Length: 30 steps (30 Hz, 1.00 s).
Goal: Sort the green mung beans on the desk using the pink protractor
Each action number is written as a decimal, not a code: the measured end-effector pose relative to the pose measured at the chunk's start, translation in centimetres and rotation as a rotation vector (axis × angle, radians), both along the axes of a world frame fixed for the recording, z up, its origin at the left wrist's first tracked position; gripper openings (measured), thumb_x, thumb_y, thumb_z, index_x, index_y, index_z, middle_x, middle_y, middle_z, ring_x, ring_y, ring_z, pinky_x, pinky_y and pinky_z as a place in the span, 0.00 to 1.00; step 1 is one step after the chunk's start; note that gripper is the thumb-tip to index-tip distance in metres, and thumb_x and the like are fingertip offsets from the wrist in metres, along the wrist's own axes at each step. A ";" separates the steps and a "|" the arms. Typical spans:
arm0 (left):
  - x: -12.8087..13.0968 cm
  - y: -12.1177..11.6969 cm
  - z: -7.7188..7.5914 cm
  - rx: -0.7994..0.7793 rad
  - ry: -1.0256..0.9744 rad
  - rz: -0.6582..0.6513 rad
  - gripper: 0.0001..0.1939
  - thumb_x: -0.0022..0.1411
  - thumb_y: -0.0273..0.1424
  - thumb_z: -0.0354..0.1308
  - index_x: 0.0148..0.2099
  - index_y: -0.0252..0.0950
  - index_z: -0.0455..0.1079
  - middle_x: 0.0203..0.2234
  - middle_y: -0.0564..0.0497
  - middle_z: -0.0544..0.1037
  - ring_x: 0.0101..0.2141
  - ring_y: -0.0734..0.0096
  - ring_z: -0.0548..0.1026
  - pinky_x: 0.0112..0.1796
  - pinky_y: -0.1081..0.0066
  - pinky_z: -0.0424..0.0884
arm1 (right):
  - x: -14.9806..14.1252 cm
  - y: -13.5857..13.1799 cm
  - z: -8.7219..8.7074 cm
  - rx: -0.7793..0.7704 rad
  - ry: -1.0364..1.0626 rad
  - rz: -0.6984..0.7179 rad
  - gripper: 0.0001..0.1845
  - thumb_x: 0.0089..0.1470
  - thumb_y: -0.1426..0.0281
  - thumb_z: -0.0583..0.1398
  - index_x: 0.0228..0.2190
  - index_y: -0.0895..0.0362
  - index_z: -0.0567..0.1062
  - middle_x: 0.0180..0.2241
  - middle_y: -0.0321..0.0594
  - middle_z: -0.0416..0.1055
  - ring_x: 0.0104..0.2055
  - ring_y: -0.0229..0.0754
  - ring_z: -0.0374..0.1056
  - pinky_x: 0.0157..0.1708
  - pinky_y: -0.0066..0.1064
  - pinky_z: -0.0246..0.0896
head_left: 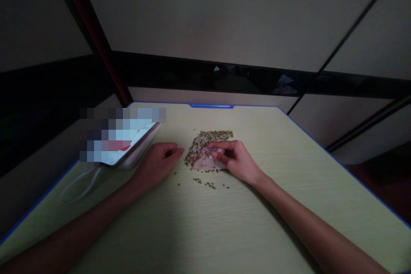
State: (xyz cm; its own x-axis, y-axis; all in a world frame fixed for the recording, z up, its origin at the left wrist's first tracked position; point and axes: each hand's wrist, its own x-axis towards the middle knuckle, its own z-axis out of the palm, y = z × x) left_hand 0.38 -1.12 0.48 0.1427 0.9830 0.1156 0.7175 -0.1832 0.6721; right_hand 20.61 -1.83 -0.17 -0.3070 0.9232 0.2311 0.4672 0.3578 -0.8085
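Observation:
Small green beans [205,138], which look like mung beans, cover much of a pale, pink-patterned sheet [204,163] lying on the table. My right hand [239,160] reaches over the sheet's right side with thumb and fingers drawn together in a pinch. What sits between those fingertips is too small to make out. To the left of the sheet, my left hand [162,157] rests on the table, loosely closed, with nothing visible in it. Several loose beans [210,185] lie on the bare tabletop in front of the sheet.
A phone or tablet with a lit screen [123,141], partly blurred out, leans on a white stand at the left. A pale cable [80,184] loops below it. The light wooden table [205,227] has a blue edge; cabinet panels [205,17] rise behind it.

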 end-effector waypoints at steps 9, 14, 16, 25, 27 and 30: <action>0.0 -0.1 0.1 -0.016 -0.006 -0.002 0.17 0.51 0.38 0.45 0.16 0.37 0.47 0.13 0.59 0.51 0.17 0.78 0.53 0.20 0.74 0.50 | -0.3 -0.4 0.1 0.046 -0.003 0.037 0.16 0.47 0.75 0.55 0.39 0.61 0.76 0.27 0.41 0.74 0.34 0.42 0.68 0.37 0.33 0.62; -0.1 0.0 0.0 -0.018 -0.020 -0.007 0.17 0.51 0.38 0.45 0.16 0.37 0.47 0.13 0.59 0.51 0.18 0.78 0.54 0.21 0.75 0.51 | -0.8 -0.8 0.1 0.057 -0.025 0.035 0.17 0.48 0.75 0.54 0.40 0.61 0.75 0.30 0.41 0.74 0.28 0.38 0.66 0.31 0.29 0.61; -0.1 0.0 0.0 -0.013 -0.018 -0.005 0.17 0.51 0.38 0.45 0.16 0.37 0.47 0.13 0.59 0.51 0.18 0.78 0.54 0.21 0.74 0.50 | -1.0 -0.8 0.1 0.055 -0.043 0.015 0.17 0.48 0.75 0.54 0.41 0.62 0.74 0.29 0.41 0.74 0.27 0.37 0.66 0.29 0.28 0.61; -0.1 -0.2 0.2 -0.029 -0.055 -0.028 0.16 0.51 0.38 0.45 0.16 0.37 0.50 0.14 0.58 0.53 0.19 0.77 0.55 0.21 0.74 0.51 | -2.1 -0.7 0.5 0.176 -0.093 0.051 0.16 0.49 0.76 0.54 0.40 0.57 0.74 0.31 0.40 0.75 0.31 0.39 0.68 0.34 0.28 0.60; -0.1 -0.1 0.1 -0.030 -0.053 -0.017 0.16 0.51 0.38 0.45 0.16 0.37 0.51 0.13 0.58 0.53 0.19 0.77 0.55 0.21 0.74 0.51 | -2.4 -0.7 0.6 0.189 -0.100 0.064 0.15 0.49 0.76 0.54 0.40 0.58 0.74 0.33 0.41 0.75 0.34 0.40 0.69 0.36 0.29 0.60; -0.1 0.0 0.0 -0.027 -0.061 -0.007 0.16 0.51 0.38 0.45 0.16 0.37 0.51 0.13 0.59 0.52 0.18 0.78 0.55 0.21 0.74 0.51 | -2.7 -0.6 0.7 0.209 -0.107 0.095 0.15 0.50 0.76 0.54 0.40 0.61 0.74 0.36 0.45 0.74 0.37 0.41 0.69 0.39 0.29 0.60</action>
State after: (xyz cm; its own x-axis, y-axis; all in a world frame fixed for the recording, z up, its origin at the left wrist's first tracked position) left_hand 0.27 -1.10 0.53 0.1429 0.9850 0.0972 0.6739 -0.1688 0.7193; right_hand 17.93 -2.41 0.49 -0.4232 0.8244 0.3760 0.5022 0.5588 -0.6600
